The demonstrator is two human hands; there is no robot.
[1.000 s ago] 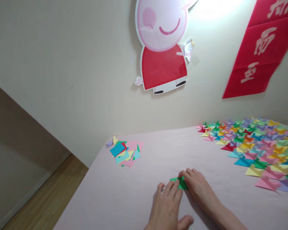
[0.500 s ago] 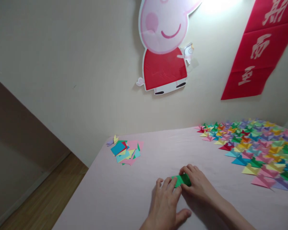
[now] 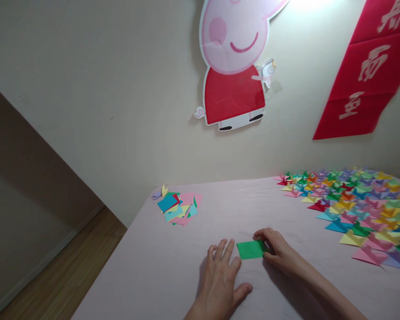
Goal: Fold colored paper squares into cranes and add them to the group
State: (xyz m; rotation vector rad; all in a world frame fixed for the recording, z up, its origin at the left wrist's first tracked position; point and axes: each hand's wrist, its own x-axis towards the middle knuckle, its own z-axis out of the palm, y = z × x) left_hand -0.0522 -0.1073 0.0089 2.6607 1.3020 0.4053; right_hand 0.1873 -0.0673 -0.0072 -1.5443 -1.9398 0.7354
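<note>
A green piece of paper [image 3: 250,250] lies flat on the pink table [image 3: 160,275], showing as a small rectangle. My left hand [image 3: 220,278] rests palm down just left of it, fingers stretched out and apart, fingertips close to the paper's left edge. My right hand [image 3: 276,250] sits at the paper's right edge, fingers curled and pressing on that edge.
A loose heap of coloured paper squares [image 3: 178,206] lies at the table's far left corner. Several folded paper shapes in many colours [image 3: 360,209] cover the right side. The table's left edge drops to a wooden floor [image 3: 53,275]. A wall with a cartoon pig cutout [image 3: 235,66] stands behind.
The green paper was half hidden under both hands and partly folded up; now it lies flat and uncovered. My left hand has slid left off it, my right hand to its right edge.
</note>
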